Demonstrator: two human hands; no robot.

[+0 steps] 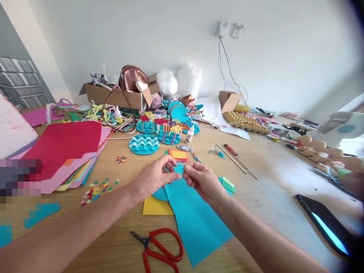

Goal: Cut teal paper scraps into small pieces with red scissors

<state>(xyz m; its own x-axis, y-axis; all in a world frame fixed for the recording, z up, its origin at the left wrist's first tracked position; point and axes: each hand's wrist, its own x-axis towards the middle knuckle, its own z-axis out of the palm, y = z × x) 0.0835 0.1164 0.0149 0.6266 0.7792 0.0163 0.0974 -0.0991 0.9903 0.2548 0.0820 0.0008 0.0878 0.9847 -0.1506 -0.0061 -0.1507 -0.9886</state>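
Beneath the left hand (157, 175), loose, and right hand (202, 180), grip unclear, lies blue paper (196, 220).

Bare at the left hand (156, 172) and at the right hand (204, 181), fingers included. Bare likewise along the left forearm (99, 212) and right forearm (247, 223). Narrower next to each hand, broadening smoothly toward the near left and near right.

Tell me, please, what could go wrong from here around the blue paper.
The loose paper dots lie close to the left forearm, so a sweep might scatter them. The red-handled cutters lie beside the blue paper and could catch its edge if it shifts.
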